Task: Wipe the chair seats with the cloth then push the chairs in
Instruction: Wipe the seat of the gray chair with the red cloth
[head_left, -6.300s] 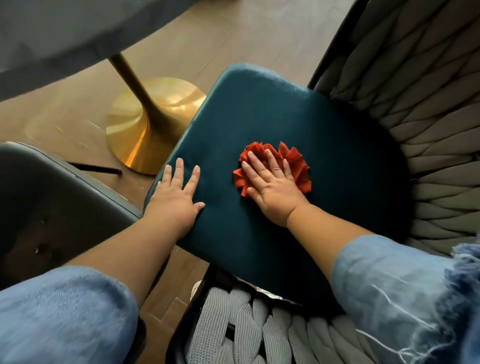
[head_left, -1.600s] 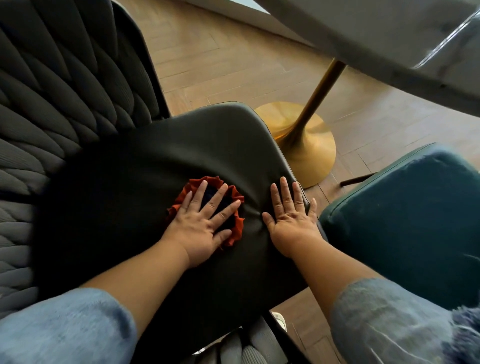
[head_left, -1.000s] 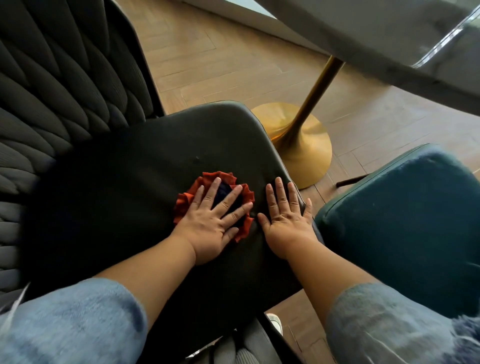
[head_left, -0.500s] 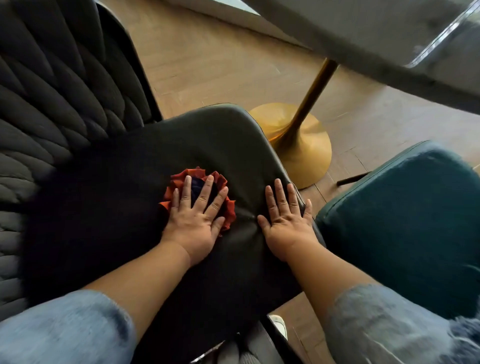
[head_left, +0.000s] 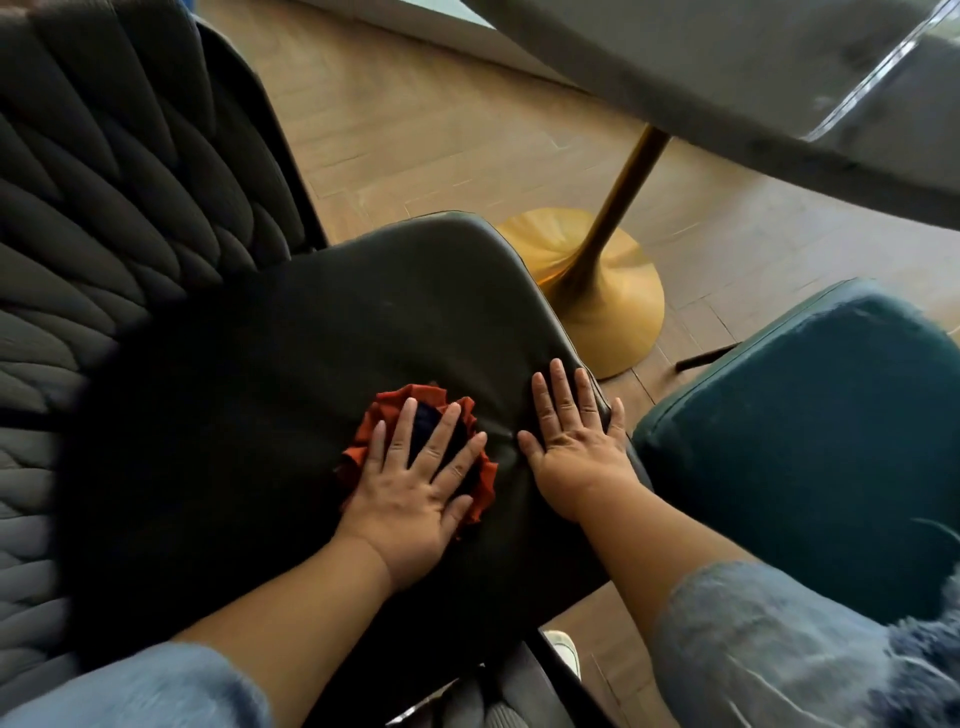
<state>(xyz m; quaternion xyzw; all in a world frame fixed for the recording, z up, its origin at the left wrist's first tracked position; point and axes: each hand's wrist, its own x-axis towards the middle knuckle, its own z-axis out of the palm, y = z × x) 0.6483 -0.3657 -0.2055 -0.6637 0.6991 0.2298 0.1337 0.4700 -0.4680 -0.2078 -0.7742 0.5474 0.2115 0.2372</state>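
Observation:
A dark grey chair seat (head_left: 270, 395) fills the middle of the view, with its quilted backrest (head_left: 114, 171) at the left. My left hand (head_left: 415, 488) lies flat, fingers spread, pressing a crumpled orange-red cloth (head_left: 379, 415) onto the right part of the seat. My right hand (head_left: 576, 447) rests flat on the seat's right front edge, fingers straight, beside the cloth. A teal chair seat (head_left: 810, 447) stands to the right.
A gold pedestal base (head_left: 608, 291) with its slanted gold stem (head_left: 628, 192) stands on the wooden floor (head_left: 441, 130) just past the grey seat. The grey tabletop (head_left: 727, 67) overhangs at the top right. A white shoe tip (head_left: 563, 644) shows below the seat.
I turned from the teal seat to the grey one, and the cloth passed from my right hand to my left. In the last second the left hand slid the cloth left, then back right.

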